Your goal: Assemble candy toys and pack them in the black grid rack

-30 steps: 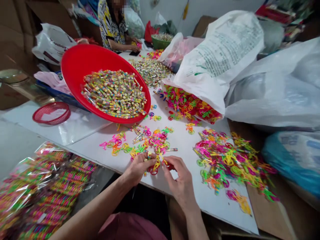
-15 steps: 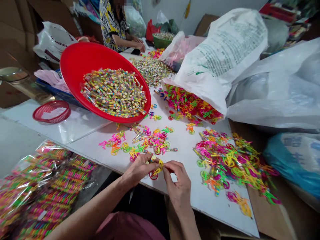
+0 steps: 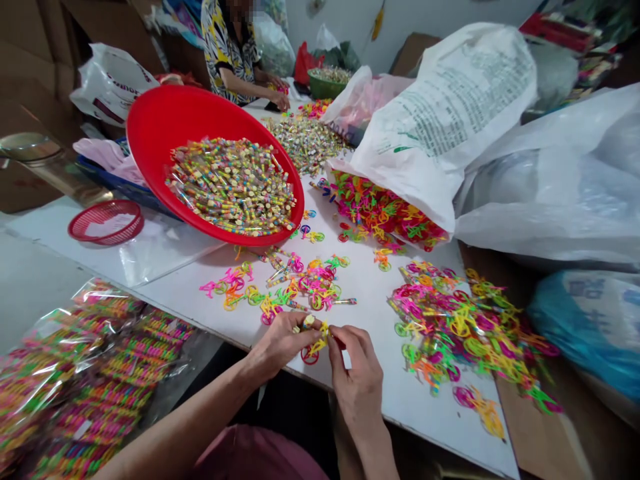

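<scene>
Over the table's near edge, my left hand (image 3: 280,343) is closed around small patterned tubes (image 3: 309,322) with pale ends. My right hand (image 3: 357,367) pinches the edge of a yellow plastic toy bicycle (image 3: 318,345), which meets the tubes between my two hands. Its far parts are partly hidden by my fingers. A red wheel (image 3: 309,355) shows just below it. Beyond my hands lies a loose group of coloured toy bicycles (image 3: 320,283), with a few tubes among them. To the right spreads a larger pile of bicycles with tubes (image 3: 445,313).
A tilted red basin (image 3: 160,113) holds many tubes. A white sack (image 3: 470,93) spills toy bicycles onto the white table (image 3: 370,327). Packed plastic bags (image 3: 100,387) lie at lower left, a small red basket (image 3: 106,233) above them. A co-worker (image 3: 230,67) sits across the table.
My hands stay together at nearly the same spot, with the bicycle and tubes still between them. The view has shifted slightly. Across the table, the co-worker's hands have moved, with something colourful now at one.
</scene>
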`<state>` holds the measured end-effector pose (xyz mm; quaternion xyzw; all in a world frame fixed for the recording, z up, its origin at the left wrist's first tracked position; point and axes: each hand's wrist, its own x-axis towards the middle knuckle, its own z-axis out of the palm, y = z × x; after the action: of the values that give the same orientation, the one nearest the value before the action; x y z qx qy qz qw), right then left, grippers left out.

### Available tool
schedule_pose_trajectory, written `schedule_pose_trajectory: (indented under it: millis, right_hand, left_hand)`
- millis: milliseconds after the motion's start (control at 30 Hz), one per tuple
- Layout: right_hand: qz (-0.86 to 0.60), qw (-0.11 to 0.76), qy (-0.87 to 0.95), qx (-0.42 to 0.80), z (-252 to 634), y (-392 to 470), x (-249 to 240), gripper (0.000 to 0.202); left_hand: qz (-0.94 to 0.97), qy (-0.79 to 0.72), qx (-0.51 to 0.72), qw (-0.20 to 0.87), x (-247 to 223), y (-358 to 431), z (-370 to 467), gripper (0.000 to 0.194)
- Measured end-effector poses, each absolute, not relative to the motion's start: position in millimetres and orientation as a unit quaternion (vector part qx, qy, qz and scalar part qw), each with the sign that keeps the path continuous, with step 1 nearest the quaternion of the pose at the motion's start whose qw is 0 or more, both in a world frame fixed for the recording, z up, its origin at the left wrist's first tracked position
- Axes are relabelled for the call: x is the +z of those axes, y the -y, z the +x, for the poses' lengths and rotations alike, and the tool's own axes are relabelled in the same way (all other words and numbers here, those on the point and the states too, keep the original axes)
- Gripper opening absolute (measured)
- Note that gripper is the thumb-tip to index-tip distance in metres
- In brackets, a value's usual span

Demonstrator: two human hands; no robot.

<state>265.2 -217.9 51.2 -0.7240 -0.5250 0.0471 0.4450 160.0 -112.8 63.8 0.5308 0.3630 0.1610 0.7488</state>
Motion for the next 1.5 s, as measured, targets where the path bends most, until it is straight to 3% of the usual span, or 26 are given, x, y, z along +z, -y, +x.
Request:
schedule_pose_trajectory:
  millis: [233,500,700,800,900,1033,1200,1367,1500]
  right_hand:
    - [-0.691,0.458,0.556,0.059,260,212,49,0.021]
    - [-0.707,0.495,0.497,0.087,259,196,27,0.015]
    - [-0.721,0.48,0.478,0.147,271,186,32,0.017]
    - [-0.75,0.454,0.475,0.075,273,192,50,0.026]
    - [-0.777,0.418,0.471,0.02,260,202,61,0.031]
    - [-0.77,0.406,0.482,0.103,238,206,53,0.042]
    - [-0.75,0.486,0.395,0.212,251,209,49,0.034]
    - [-0.59,0.631,0.251,0.436,264,216,64,0.027]
    - [-0.505,0.648,0.181,0.541,258,215,67,0.023]
  left_hand:
    - [0.715,-0.322,0.188,0.591,46,106,149,0.016]
    - [0.737,-0.333,0.25,0.532,34,112,152,0.018]
    - [0.601,-0.426,0.262,0.623,22,118,158,0.018]
    - [0.492,-0.404,0.277,0.72,27,113,162,0.024]
    - [0.415,-0.414,0.301,0.753,34,111,163,0.026]
    - [0.463,-0.382,0.3,0.742,43,117,164,0.025]
    - [0.53,-0.318,0.252,0.745,44,115,155,0.033]
    - [0.549,-0.37,0.263,0.702,45,101,143,0.04]
    - [0.555,-0.315,0.214,0.74,56,100,143,0.039]
